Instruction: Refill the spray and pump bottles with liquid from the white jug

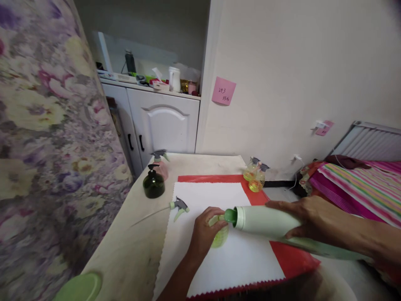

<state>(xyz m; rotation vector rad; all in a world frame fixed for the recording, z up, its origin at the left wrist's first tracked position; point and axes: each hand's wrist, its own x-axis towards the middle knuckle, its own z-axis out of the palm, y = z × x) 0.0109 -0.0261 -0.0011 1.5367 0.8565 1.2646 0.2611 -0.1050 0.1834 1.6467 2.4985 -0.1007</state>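
**Slow tilt, steady grip**

From my end, left to right: a green lid-like disc (79,287) sits at the near left of the table (131,242). Farther back stand a dark green pump bottle (154,186) and a pink spray bottle (162,170); nearer the middle lies a spray head (179,205), its thin tube pointing left. The left hand (204,229) is wrapped around a small bottle (220,238) over the white sheet (238,261). Beside its mouth is the open end of a pale green container (266,220); I can't make out whether liquid is crossing. 2 bottles (256,184) holding yellow liquid stand far right. The right hand (308,215) grips the container from above, nearly level.

I'd brace the small bottle against the sheet, keep both mouths aligned, tilt in tiny increments, and watch the level through the wall.
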